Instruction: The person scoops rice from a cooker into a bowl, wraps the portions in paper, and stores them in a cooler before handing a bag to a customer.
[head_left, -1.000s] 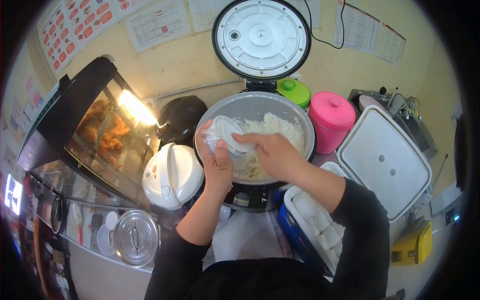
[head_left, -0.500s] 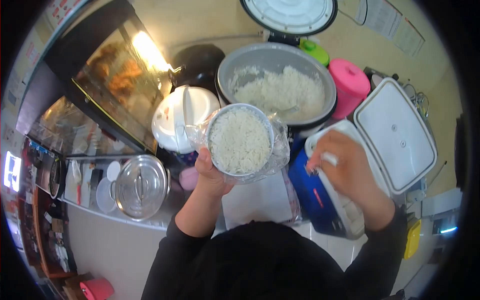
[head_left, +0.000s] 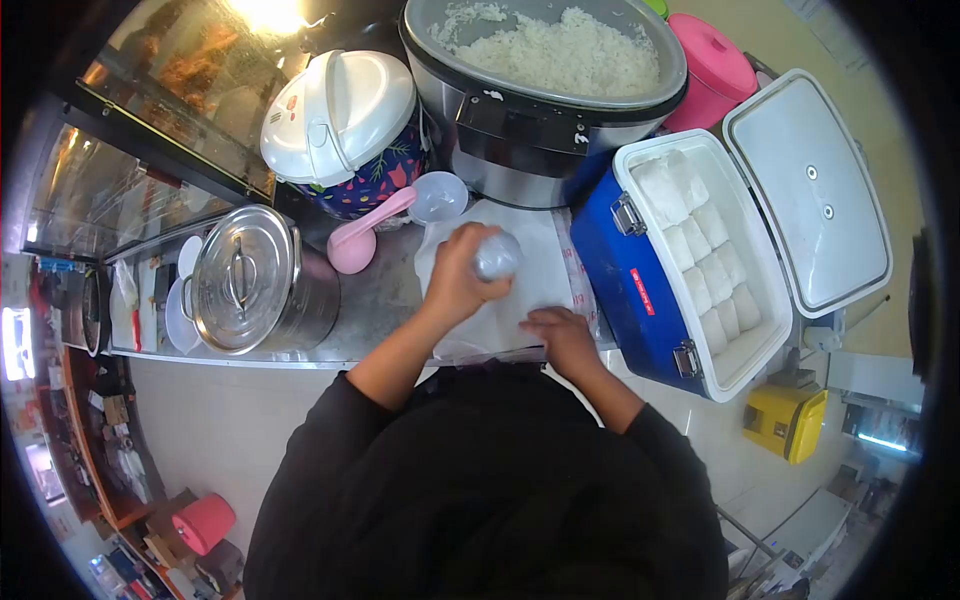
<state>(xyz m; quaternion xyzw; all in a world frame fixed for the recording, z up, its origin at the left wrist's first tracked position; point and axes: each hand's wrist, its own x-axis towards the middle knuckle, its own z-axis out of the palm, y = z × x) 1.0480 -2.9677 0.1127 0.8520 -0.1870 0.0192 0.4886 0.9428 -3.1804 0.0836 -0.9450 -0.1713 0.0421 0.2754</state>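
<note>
- Small round cup in translucent plastic film (head_left: 498, 259): grasped in the curled fingers of the left hand (head_left: 464, 272), over a white paper sheet (head_left: 548, 258).
- Right hand (head_left: 565, 340): fingers loosely bent and free, at the sheet; contact unclear.
- Blue-and-white cooler box (head_left: 612, 262) of white wrapped bundles (head_left: 698, 245): right of the right fingers.
- Pink plastic scoop (head_left: 352, 251): left of the left fingers.

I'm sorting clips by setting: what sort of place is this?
Probably a small food shop's kitchen or serving counter. There is a large cooker holding plenty of rice, a lit glass cabinet with what looks like fried food, and a blue cooler of white bundles.
</note>
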